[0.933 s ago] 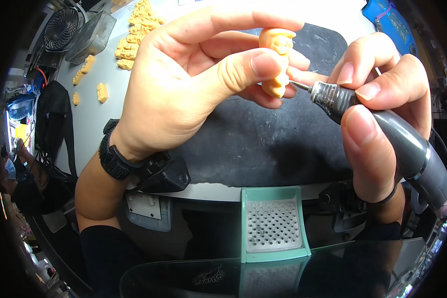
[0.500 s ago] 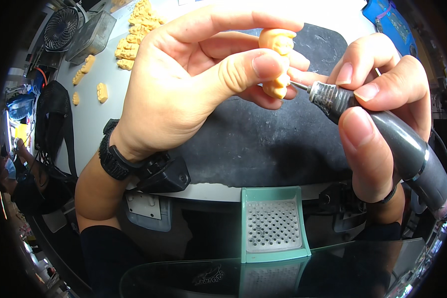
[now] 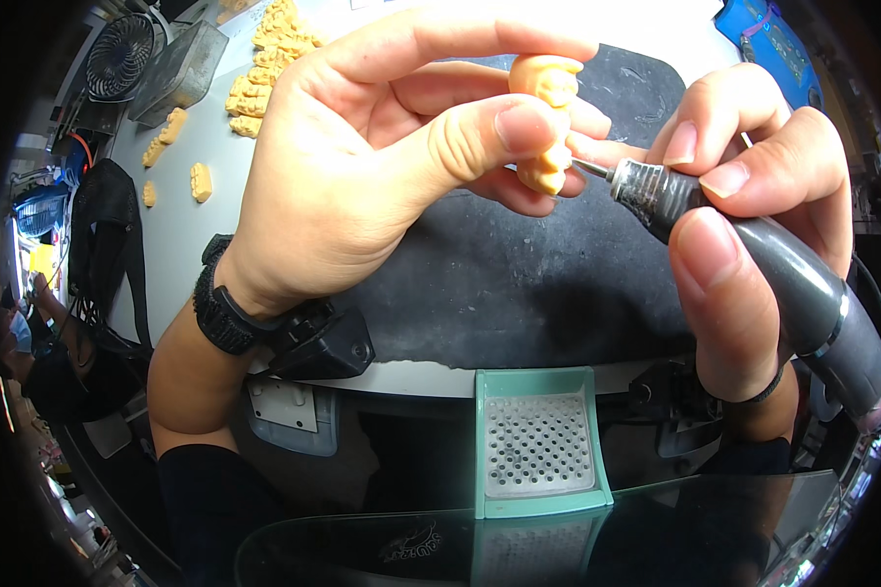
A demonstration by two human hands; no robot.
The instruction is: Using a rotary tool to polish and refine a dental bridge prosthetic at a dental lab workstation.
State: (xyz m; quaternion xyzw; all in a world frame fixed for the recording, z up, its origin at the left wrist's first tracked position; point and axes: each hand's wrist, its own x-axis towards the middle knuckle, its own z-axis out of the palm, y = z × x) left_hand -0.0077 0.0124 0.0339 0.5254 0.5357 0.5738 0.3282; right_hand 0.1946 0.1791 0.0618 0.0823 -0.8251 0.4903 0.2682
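Small orange figure (image 3: 548, 117) pinched in left hand (image 3: 362, 166), largely hidden by thumb.
Grey rotary tool (image 3: 754, 254) clasped in right hand (image 3: 754, 205) (bit tip unclear against figure).

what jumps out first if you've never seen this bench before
Two hands fill the upper middle: the left hand pinches a small orange figure, while the right hand presses a grey rotary tool against its lower end. Beneath lie a dark mat and a green perforated tray; more orange pieces sit top left.
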